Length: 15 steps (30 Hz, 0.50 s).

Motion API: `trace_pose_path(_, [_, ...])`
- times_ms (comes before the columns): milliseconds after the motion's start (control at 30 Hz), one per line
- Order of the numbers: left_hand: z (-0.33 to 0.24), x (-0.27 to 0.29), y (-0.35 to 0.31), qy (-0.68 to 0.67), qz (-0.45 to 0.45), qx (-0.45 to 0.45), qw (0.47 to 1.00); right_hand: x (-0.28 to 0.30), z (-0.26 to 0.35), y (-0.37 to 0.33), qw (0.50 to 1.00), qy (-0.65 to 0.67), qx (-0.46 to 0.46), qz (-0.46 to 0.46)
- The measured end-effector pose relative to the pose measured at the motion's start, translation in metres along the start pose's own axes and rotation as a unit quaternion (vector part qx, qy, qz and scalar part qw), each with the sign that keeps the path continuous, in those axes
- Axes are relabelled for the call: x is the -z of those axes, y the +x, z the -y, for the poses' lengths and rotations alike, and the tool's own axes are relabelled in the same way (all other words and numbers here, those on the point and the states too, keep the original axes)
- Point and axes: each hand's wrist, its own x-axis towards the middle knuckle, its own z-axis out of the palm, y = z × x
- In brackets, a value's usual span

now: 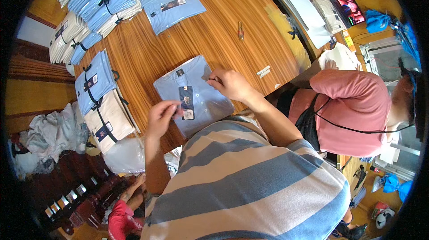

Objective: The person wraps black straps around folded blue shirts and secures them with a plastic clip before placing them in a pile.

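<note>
A folded light-blue polo shirt (201, 117) lies on the wooden table in front of me, its collar on the far side. A dark hang tag (186, 99) with a white label rests on its front, beside a row of buttons. My left hand (161, 117) hovers at the shirt's left edge by the tag, its fingers apart and a little blurred at the tips. Over the shirt's right side, my right hand (232, 86) is closed in a pinch; a small dark bit shows at the fingertips, too small to name.
Strap-tied bundles of blue (94, 79) and cream shirts (107, 121) line the table's left edge, with taller stacks (105, 3) behind. Bagged blue shirts (174, 10) lie at the far side. Small snips (241, 31) lie right of centre. A co-worker in pink (348, 106) sits at right.
</note>
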Motion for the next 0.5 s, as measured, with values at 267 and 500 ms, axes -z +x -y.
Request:
trace_pose_path(267, [-0.038,-0.050,0.073,0.281,0.063,0.139,0.947,0.001,-0.007,0.015,0.995,-0.066,0.072,0.020])
trace_pose_path(500, [-0.018,-0.043,0.088,0.334,-0.041,-0.212,0.917,0.007,-0.005,0.028,0.998,-0.024,0.050,0.025])
